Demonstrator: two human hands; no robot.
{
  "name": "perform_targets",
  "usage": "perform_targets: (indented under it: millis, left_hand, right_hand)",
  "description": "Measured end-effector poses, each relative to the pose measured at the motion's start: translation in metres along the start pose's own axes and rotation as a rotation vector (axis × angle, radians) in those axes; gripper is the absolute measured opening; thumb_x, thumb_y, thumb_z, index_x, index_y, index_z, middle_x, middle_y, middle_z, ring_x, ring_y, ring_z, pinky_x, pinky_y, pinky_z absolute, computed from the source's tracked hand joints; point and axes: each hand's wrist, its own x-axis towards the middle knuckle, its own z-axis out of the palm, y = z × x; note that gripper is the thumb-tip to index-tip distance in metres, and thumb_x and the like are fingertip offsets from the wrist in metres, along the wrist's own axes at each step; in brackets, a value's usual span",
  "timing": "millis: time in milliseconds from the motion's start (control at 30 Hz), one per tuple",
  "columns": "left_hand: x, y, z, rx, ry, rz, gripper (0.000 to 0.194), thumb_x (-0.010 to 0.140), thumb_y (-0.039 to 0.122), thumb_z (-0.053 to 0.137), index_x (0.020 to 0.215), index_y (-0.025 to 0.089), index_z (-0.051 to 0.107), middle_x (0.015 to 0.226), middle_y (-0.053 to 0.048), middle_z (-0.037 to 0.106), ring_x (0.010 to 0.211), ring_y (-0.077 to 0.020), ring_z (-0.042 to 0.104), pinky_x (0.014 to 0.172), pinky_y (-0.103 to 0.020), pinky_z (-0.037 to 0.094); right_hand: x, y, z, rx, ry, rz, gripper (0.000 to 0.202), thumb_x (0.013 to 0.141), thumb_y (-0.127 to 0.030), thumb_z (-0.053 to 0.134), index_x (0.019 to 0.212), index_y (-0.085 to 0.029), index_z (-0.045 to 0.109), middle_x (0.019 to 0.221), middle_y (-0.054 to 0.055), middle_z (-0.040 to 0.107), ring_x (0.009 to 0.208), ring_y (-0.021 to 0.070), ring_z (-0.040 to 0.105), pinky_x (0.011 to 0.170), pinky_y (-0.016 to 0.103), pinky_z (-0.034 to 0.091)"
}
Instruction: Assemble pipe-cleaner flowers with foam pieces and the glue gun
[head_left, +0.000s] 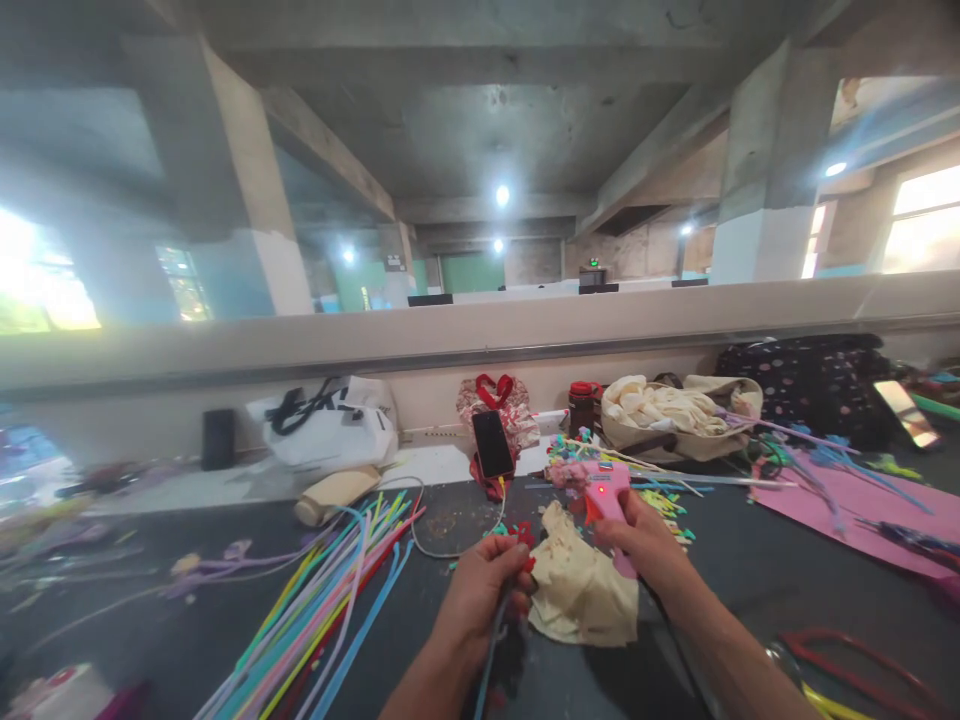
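My right hand (pixel 651 545) is wrapped round the handle of a pink hot glue gun (pixel 609 484), which has a lit red light and an orange trigger. The gun's nozzle points left, over the back of the table. Pinched in my left hand (pixel 484 580) is a flower-like piece with small red parts (pixel 524 535). A thin grey-blue stem (pixel 491 655) runs down below those fingers. Between and below both hands lies a crumpled cream cloth (pixel 585 590). The fingertips of my left hand hide part of the red piece.
A bundle of coloured pipe cleaners (pixel 337 610) lies at left. A phone (pixel 493 445) with a cable leans at the back, between a white bag (pixel 330 425) and a dark red bottle (pixel 583 405). Pink sheet (pixel 847 510) lies at right; red-handled scissors (pixel 847 640) are nearer.
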Motion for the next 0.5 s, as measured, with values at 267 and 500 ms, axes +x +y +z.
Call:
perform_targets:
  millis: [267,500]
  left_hand:
    - [-0.018,0.006,-0.041,-0.080,0.104,-0.037,0.021,0.054,0.026,0.067,0.061,0.014,0.051,0.050,0.005,0.051,0.037,-0.0023,0.041,0.034,-0.012,0.030]
    - [-0.006,-0.008,-0.053,-0.036,0.195,0.032,0.019,0.055,0.025,0.063,0.063,0.014,0.050,0.050,0.003,0.054,0.037,-0.0047,0.043,0.035,-0.015,0.033]
  right_hand:
    - [-0.017,0.023,0.027,0.105,-0.228,0.013,0.033,0.060,-0.033,0.061,0.086,-0.014,0.056,0.079,0.007,0.064,0.072,0.0196,0.057,0.066,0.029,0.043]
    - [-0.041,0.025,0.041,-0.271,-0.089,-0.087,0.042,0.067,-0.052,0.050,0.081,-0.014,0.062,0.078,0.008,0.064,0.074,0.0209,0.057,0.066,0.027,0.045]
